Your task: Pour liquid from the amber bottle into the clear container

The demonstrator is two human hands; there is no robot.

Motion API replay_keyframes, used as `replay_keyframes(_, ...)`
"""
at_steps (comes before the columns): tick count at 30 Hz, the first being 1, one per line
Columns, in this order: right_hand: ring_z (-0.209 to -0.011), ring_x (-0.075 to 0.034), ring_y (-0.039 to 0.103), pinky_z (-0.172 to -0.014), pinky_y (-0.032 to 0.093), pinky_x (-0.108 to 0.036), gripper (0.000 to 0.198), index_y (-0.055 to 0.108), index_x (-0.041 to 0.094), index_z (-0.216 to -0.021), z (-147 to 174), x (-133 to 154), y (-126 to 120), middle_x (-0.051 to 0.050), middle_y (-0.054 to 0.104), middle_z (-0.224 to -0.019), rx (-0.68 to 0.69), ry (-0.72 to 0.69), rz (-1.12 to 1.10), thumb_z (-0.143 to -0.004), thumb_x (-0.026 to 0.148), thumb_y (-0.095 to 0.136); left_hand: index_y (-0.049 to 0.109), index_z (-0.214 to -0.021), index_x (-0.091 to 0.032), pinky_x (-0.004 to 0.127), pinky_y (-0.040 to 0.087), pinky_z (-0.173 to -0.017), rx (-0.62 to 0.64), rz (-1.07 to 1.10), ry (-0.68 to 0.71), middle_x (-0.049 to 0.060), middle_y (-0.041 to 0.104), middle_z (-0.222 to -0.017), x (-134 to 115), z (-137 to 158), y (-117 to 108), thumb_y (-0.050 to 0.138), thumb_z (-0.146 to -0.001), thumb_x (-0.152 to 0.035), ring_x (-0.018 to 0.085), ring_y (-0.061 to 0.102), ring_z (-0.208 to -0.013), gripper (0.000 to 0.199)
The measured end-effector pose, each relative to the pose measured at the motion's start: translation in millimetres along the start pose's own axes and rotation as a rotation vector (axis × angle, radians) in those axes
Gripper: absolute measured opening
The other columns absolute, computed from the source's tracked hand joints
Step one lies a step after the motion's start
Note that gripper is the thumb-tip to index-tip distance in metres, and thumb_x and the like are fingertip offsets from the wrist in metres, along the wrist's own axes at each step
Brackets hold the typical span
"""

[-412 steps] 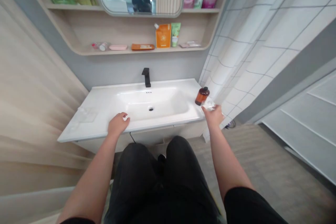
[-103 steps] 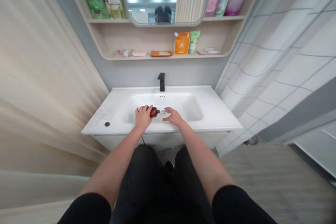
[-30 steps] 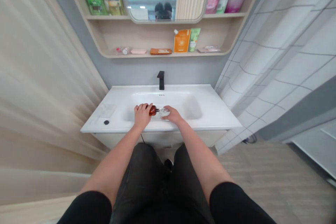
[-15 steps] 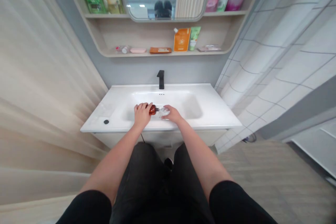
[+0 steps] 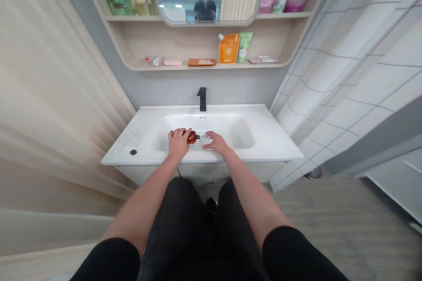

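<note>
My left hand (image 5: 178,142) is wrapped round a brown bottle (image 5: 191,137) over the front of the white sink basin (image 5: 242,131). The bottle is tipped on its side, its dark neck facing right. Just right of that neck, my right hand (image 5: 217,142) grips a clear, see-through cup (image 5: 206,139). The bottle's mouth is at or very close to the cup's opening; whether they touch I cannot tell. Most of the bottle's body is hidden under my left fingers. What the cup contains is too small to make out.
A black faucet (image 5: 202,99) rises behind the basin. On the counter at left lies a small black round piece (image 5: 133,152). A wall shelf (image 5: 148,35) holds several bottles, an orange pouch (image 5: 228,48) and a green tube (image 5: 244,47). A beige curtain (image 5: 49,118) hangs at left.
</note>
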State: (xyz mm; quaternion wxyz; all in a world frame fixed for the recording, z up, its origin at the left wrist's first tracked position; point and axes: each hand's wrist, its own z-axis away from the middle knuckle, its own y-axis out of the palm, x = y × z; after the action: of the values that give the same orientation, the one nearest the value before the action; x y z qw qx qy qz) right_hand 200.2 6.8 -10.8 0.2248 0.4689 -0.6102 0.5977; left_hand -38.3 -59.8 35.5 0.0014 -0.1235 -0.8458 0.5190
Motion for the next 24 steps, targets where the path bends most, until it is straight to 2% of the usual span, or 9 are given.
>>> replay_keyframes(24, -0.117, -0.029, 0.074, -0.109, 0.055, -0.042, 0.079, 0.072, 0.024, -0.132, 1.2, 4.6, -1.9, -0.007, 0.079, -0.127, 0.002, 0.004, 0.016, -0.059, 0.026, 0.102, 0.063, -0.157, -0.029, 0.061, 0.029, -0.126, -0.001, -0.007, 0.002, 0.017, 0.068, -0.149, -1.3, 0.4, -1.9, 0.056, -0.098, -0.018, 0.039, 0.055, -0.141, 0.061)
